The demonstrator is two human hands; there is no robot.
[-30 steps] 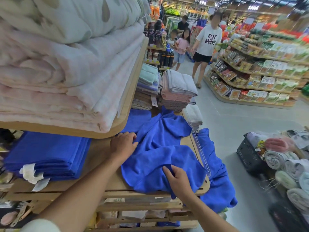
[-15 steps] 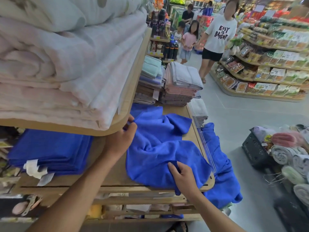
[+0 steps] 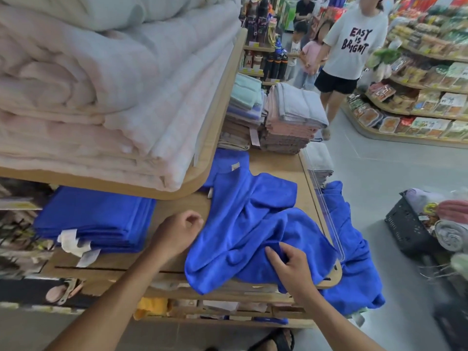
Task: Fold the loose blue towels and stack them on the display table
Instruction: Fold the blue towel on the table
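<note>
Right hand (image 3: 291, 268) pinches crumpled blue towel (image 3: 253, 224) on display table (image 3: 177, 206); left hand (image 3: 174, 234) curled at towel edge, grip unclear.

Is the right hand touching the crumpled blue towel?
Touching. In the head view the right hand pinches a fold of the crumpled blue towel.

A shop: stocked snack shelves (image 3: 417, 102), stacked towels (image 3: 291, 122), shoppers (image 3: 352, 46).

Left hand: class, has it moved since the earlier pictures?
Yes. The left hand has drawn back toward the person, away from the upper shelf's rounded corner, which its fingers reached a moment earlier.
</note>
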